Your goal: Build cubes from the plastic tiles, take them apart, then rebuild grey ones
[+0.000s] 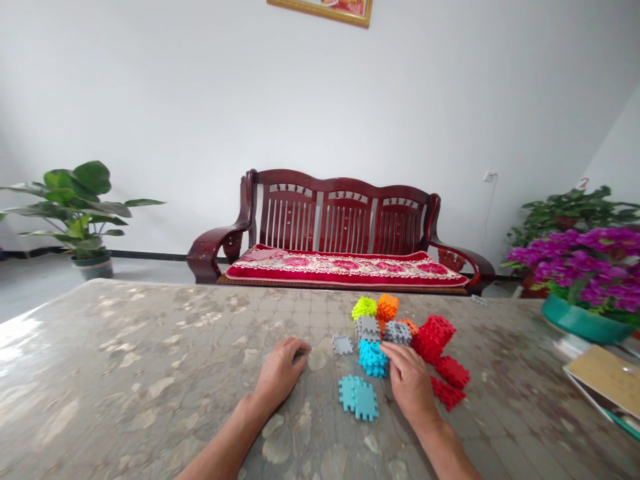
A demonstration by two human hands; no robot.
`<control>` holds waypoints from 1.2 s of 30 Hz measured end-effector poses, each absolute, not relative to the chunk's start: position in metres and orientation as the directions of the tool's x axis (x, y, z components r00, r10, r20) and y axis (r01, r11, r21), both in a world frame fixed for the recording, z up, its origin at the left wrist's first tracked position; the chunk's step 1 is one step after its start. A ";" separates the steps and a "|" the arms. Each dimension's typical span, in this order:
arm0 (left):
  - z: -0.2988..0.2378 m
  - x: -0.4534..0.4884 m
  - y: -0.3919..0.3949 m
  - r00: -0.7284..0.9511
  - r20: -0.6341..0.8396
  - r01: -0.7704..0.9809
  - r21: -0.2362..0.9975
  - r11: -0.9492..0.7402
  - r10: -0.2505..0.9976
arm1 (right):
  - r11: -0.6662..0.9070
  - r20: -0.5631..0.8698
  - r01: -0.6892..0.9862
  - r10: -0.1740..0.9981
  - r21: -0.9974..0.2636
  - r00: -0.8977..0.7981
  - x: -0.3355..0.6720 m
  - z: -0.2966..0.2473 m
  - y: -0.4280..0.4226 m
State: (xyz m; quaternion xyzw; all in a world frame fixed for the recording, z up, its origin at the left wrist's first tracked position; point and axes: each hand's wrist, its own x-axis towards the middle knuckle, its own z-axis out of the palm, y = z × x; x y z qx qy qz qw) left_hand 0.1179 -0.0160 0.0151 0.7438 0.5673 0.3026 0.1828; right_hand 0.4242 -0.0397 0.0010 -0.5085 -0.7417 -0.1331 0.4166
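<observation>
My left hand point(284, 367) lies on the table with its fingers loosely bent and a gap by the thumb; nothing shows in it. My right hand point(410, 380) has its fingers stretched out, the tips at the right edge of a stack of blue interlocking tiles point(372, 360). Behind that stack are grey tiles point(368, 328) and another grey pile point(398, 332). A single light-grey tile point(343, 345) lies flat between my hands. Nearer to me lie teal tiles point(359, 398), overlapping. Red tiles point(434, 339) are piled right of my right hand, with looser red ones point(453, 371) beside them.
Yellow-green tiles point(365, 307) and orange tiles point(387, 307) stand behind the grey ones. A flower pot point(585, 319) and a tan book or folder point(607, 380) are on the table's right side. Beyond the table point(150, 373) stands a wooden bench point(345, 213).
</observation>
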 end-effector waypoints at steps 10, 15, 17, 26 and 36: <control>0.017 0.119 -0.019 0.212 0.240 0.776 0.548 -0.312 0.947 | 0.421 0.769 0.870 0.634 -0.257 -0.080 0.418 0.002 -0.042; 0.018 0.119 -0.019 0.229 0.211 0.794 0.524 -0.308 0.950 | 0.433 0.804 0.868 0.590 -0.242 -0.071 0.419 0.003 -0.041; 0.019 0.120 -0.020 0.267 0.212 0.787 0.515 -0.340 0.940 | 0.437 0.809 0.867 0.583 -0.238 -0.072 0.418 0.003 -0.042; 0.017 0.123 -0.022 0.400 0.185 0.781 0.443 -0.440 0.898 | 0.469 0.759 0.817 0.648 -0.335 -0.061 0.415 0.000 -0.043; 0.021 0.124 -0.025 0.403 0.188 0.794 0.414 -0.444 0.896 | 0.475 0.742 0.789 0.669 -0.390 -0.036 0.415 0.000 -0.043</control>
